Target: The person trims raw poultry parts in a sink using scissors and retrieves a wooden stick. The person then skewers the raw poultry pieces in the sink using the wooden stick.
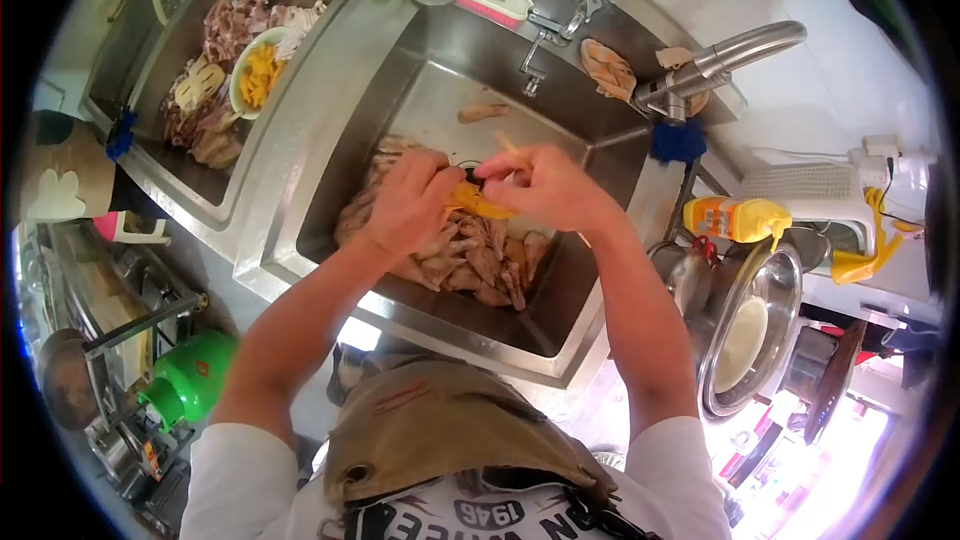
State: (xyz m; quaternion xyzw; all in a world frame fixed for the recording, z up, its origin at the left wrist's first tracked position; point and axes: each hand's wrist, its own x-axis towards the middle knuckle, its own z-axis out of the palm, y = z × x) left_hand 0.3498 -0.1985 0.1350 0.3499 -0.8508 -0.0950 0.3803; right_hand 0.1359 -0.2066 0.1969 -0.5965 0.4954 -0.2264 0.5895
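Observation:
My left hand [408, 202] is over the right-hand sink basin [420, 105], its fingers bent and closed on a yellow, skin-like poultry piece [478, 202]. On the other side of that piece is my right hand [545, 188], slightly blurred, its fingers closed against it. Something thin and pale [512, 148] sticks up by the right fingers; its kind is unclear. Below both hands lies a pile of pale poultry pieces [470, 260], partly hidden by my left hand and forearm. One separate poultry piece [483, 112] rests on the basin floor farther back.
The left basin [150, 50] holds raw meat [235, 25] and a bowl [238, 90] of yellow pieces. A faucet [740, 55] rises at the back right. Right of the sink are a yellow bottle [735, 219] and a metal bowl [785, 285]. A green gas cylinder [190, 380] stands lower left.

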